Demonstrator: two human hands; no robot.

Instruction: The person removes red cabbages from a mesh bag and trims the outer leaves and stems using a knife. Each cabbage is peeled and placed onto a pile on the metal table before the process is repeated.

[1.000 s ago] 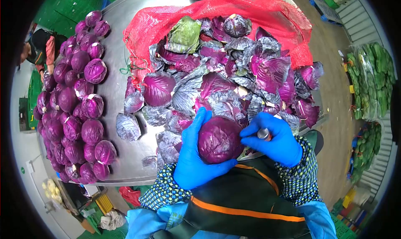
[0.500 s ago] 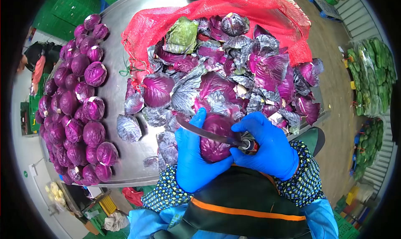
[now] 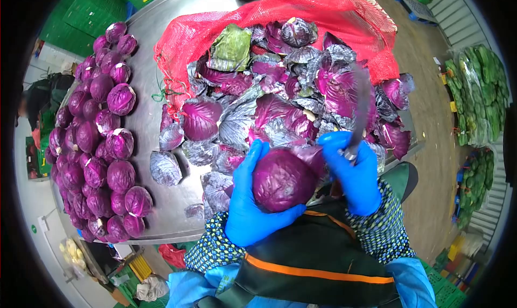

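A round red cabbage (image 3: 284, 180) rests in my left hand (image 3: 250, 200), whose blue-gloved fingers curve round its left side and underside. My right hand (image 3: 353, 173), gloved in blue too, is closed round the handle of a knife (image 3: 362, 111), with the blade pointing up and blurred. A purple leaf (image 3: 311, 157) stands out between the cabbage and my right hand; whether my fingers touch it is unclear. Behind both hands lies a heap of loose cabbage leaves (image 3: 272, 111) on a red mesh bag (image 3: 215, 25).
A pile of red cabbages (image 3: 99, 141) lines the left side of the metal table (image 3: 156, 205). Green crates (image 3: 83, 17) stand at the back left, near a person (image 3: 46, 100). Bagged green vegetables (image 3: 479, 95) are at the right.
The knife has swung from across the cabbage to upright at its right. My right hand has moved right, away from the cabbage. A leaf now stands out from the cabbage's right side.
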